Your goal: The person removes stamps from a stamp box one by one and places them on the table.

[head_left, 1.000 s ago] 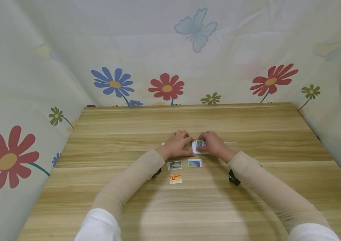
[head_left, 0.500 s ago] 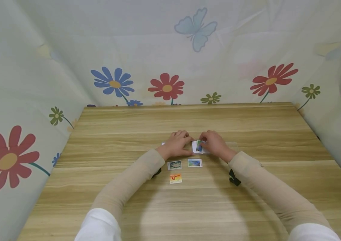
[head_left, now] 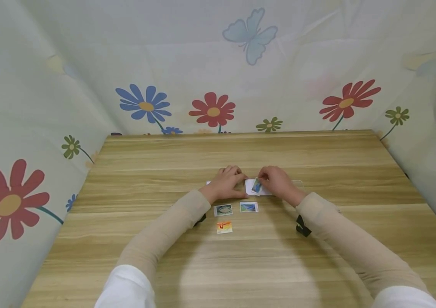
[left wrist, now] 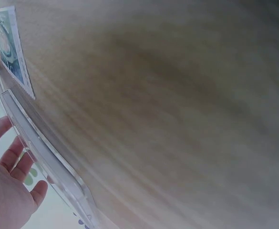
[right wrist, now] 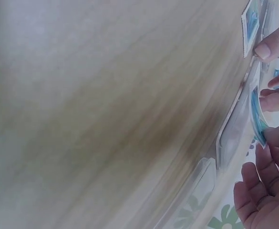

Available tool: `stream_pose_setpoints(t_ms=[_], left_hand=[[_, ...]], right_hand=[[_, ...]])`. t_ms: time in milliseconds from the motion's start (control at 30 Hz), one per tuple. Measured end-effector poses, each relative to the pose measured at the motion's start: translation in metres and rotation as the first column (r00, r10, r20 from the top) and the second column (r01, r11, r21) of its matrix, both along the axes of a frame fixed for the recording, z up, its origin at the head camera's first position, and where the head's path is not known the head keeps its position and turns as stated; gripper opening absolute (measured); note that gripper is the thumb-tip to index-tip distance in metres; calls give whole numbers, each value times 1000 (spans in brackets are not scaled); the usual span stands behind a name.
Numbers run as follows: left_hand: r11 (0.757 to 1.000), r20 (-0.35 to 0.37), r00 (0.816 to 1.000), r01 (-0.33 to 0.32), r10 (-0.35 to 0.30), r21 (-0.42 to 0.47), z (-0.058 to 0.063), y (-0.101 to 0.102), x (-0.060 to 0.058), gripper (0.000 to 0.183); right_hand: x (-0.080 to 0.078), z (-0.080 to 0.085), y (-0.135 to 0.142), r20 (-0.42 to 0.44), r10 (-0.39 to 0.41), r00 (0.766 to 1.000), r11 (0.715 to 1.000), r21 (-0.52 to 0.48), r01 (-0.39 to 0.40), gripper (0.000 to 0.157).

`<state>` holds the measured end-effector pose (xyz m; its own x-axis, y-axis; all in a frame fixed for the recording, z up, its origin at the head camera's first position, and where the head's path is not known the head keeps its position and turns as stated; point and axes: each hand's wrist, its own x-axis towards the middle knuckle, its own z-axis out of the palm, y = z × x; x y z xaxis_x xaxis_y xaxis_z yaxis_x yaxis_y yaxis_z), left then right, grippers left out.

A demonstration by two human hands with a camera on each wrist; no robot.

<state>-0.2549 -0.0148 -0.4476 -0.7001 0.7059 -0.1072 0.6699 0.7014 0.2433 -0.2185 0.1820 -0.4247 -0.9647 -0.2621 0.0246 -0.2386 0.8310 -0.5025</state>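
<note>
A small stamp (head_left: 257, 186) with a blue and green picture is pinched in my right hand (head_left: 278, 185), between thumb and fingertips. In the right wrist view this stamp (right wrist: 257, 114) bows slightly and stands tilted over a clear plastic case (right wrist: 232, 129) with a whitish inside. My left hand (head_left: 225, 184) arches over the left part of the case, its thumb at the near edge and fingers at the far side, holding it. Nearer me lie a green stamp (head_left: 223, 210), a blue stamp (head_left: 249, 207) and an orange-yellow stamp (head_left: 224, 227).
A clear flap (right wrist: 191, 191) extends from the case's right end. Everything lies on a wood-grain table (head_left: 264, 265), backed by a flowered cloth (head_left: 295, 64). Black straps (head_left: 303, 226) show under the forearms.
My right hand has shifted slightly right, and the pinched stamp has turned from nearly upright to slanting, with more of its picture uncovered. My left hand and the loose stamps stay put.
</note>
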Motion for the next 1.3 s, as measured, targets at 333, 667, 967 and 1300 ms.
stream_pose_setpoints(t_ms=[333, 667, 967, 1300], left_hand=[[1000, 1, 1000, -1, 1, 8, 0, 0, -1, 65], [1000, -9, 1000, 3, -2, 20, 1, -1, -1, 64], [1000, -8, 1000, 2, -1, 11, -3, -1, 0, 66], [1000, -12, 1000, 2, -2, 15, -3, 0, -2, 63]], right_hand=[[9, 2, 5, -47, -12, 999, 998, -69, 8, 9], [23, 3, 8, -34, -62, 998, 984, -168, 55, 7], [35, -1, 11, 37, -120, 992, 953, -276, 126, 8], [53, 2, 4, 202, -153, 967, 901, -374, 220, 11]])
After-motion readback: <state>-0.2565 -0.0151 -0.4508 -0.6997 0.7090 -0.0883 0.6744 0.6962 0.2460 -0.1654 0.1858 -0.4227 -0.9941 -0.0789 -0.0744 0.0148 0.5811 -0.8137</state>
